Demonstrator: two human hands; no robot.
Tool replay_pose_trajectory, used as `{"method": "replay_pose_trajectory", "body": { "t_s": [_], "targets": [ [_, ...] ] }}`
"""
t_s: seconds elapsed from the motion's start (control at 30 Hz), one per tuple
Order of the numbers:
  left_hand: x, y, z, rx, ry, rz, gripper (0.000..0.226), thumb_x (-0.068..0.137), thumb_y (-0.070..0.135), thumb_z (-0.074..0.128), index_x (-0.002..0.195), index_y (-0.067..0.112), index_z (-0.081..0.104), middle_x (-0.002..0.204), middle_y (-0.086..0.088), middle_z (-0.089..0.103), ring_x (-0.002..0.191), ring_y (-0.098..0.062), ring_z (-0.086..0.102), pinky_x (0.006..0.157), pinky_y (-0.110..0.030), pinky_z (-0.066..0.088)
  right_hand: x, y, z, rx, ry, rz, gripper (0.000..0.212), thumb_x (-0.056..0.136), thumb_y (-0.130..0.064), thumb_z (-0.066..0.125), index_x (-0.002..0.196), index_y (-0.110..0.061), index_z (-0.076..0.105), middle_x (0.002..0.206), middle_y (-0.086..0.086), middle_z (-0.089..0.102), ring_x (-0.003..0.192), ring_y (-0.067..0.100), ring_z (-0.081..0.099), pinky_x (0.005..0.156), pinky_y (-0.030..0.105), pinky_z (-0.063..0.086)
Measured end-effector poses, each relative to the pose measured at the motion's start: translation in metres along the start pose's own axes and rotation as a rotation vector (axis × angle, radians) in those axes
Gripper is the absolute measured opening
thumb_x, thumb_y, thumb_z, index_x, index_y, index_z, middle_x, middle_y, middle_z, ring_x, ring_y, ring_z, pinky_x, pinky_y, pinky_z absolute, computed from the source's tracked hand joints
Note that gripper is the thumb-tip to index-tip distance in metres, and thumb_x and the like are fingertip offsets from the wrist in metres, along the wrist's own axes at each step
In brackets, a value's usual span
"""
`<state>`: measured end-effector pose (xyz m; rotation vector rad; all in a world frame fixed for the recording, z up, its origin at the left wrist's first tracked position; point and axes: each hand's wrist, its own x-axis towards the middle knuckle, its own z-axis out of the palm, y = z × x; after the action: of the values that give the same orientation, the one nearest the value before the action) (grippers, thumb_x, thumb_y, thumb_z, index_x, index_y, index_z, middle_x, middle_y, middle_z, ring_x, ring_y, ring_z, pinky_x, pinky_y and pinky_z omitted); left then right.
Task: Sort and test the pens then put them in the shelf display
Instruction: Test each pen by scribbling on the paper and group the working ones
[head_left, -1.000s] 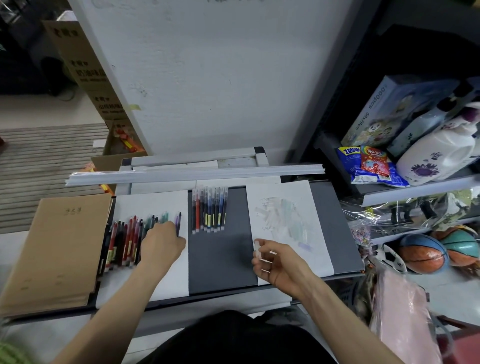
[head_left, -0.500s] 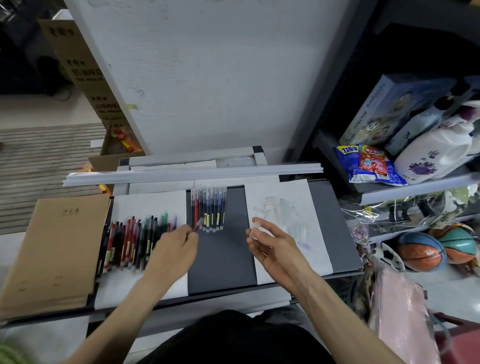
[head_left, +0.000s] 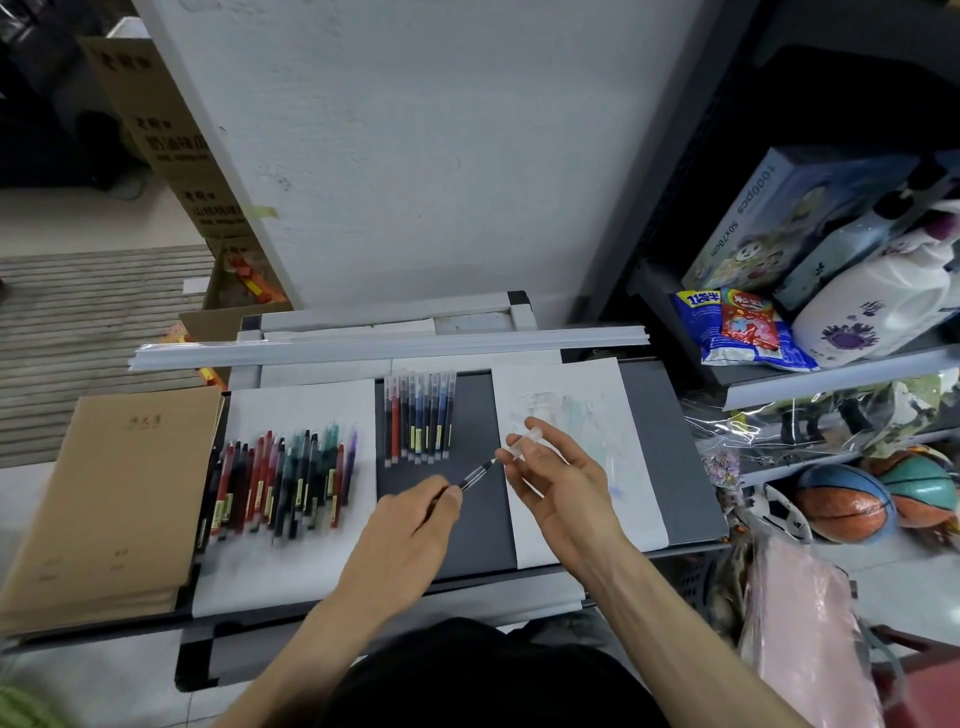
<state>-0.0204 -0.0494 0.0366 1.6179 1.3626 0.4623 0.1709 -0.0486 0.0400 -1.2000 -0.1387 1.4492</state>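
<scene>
Gripping an uncapped pen (head_left: 475, 474) in the left hand (head_left: 410, 525), pinching a clear cap (head_left: 523, 442) in the right hand (head_left: 558, 483), at the scribbled paper's (head_left: 613, 415) left edge.

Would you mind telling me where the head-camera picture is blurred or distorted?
Head view: the loose pens smear at their near ends; the sorted row, the left hand gripping a pen and the right hand pinching a clear cap look sharper; wide-angle bending tilts the white wall.

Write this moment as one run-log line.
left hand: holds pen, tip bare | right hand: pinches clear cap beside tip | loose pens: left sheet | pen row: dark mat
</scene>
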Motion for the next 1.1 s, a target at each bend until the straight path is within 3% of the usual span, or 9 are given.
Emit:
{"method": "replay_pose_trajectory", "body": {
  "t_s": [0.23, 0.57, 0.87, 1.03, 1.1],
  "targets": [
    [0.002, -0.003, 0.003, -0.036, 0.003, -0.003, 0.035, 0.108, 0.034, 0.046, 0.08, 0.015, 0.054, 0.055, 0.004, 0.04, 0.051, -0.012, 0.033, 0.054, -0.036, 0.03, -0.008, 0.007, 0.008, -0.08, -0.073, 0.006, 0.027, 0.098, 0.0, 0.064, 0.124, -0.005, 0.068, 0.117, 0.024, 0.073, 0.105, 0.041, 0.074, 0.101, 0.045, 0.056],
    [0.001, -0.004, 0.001, -0.041, 0.008, 0.03, 0.034, 0.109, 0.034, 0.046, 0.08, 0.019, 0.056, 0.051, 0.007, 0.038, 0.049, -0.012, 0.032, 0.052, -0.035, 0.028, -0.006, 0.01, 0.013, -0.04, 0.013, -0.026, 0.024, 0.097, -0.003, 0.066, 0.121, -0.005, 0.067, 0.11, 0.021, 0.075, 0.099, 0.045, 0.074, 0.088, 0.043, 0.062],
    [0.009, -0.006, 0.006, -0.085, 0.029, 0.013, 0.036, 0.109, 0.027, 0.047, 0.076, 0.019, 0.058, 0.056, 0.009, 0.046, 0.052, -0.008, 0.038, 0.054, -0.027, 0.033, -0.007, 0.02, 0.01, -0.092, -0.076, 0.05, 0.022, 0.098, -0.001, 0.064, 0.119, -0.004, 0.071, 0.111, 0.021, 0.076, 0.106, 0.034, 0.073, 0.092, 0.036, 0.061],
    [0.019, 0.005, 0.013, -0.269, -0.058, -0.114, 0.039, 0.111, 0.021, 0.045, 0.076, 0.009, 0.06, 0.048, 0.009, 0.036, 0.042, -0.01, 0.029, 0.049, -0.029, 0.024, -0.001, 0.024, 0.003, -0.085, -0.016, -0.008, 0.024, 0.099, 0.006, 0.059, 0.121, -0.001, 0.068, 0.109, 0.027, 0.074, 0.092, 0.025, 0.073, 0.082, 0.029, 0.061],
    [0.022, 0.008, 0.015, -0.465, -0.108, -0.232, 0.038, 0.112, 0.02, 0.044, 0.08, 0.005, 0.059, 0.051, 0.004, 0.03, 0.041, -0.012, 0.022, 0.044, -0.025, 0.017, 0.001, 0.022, -0.001, -0.1, -0.026, -0.003, 0.025, 0.099, 0.007, 0.058, 0.121, 0.0, 0.067, 0.106, 0.027, 0.074, 0.089, 0.024, 0.073, 0.083, 0.031, 0.061]
  ]
}}
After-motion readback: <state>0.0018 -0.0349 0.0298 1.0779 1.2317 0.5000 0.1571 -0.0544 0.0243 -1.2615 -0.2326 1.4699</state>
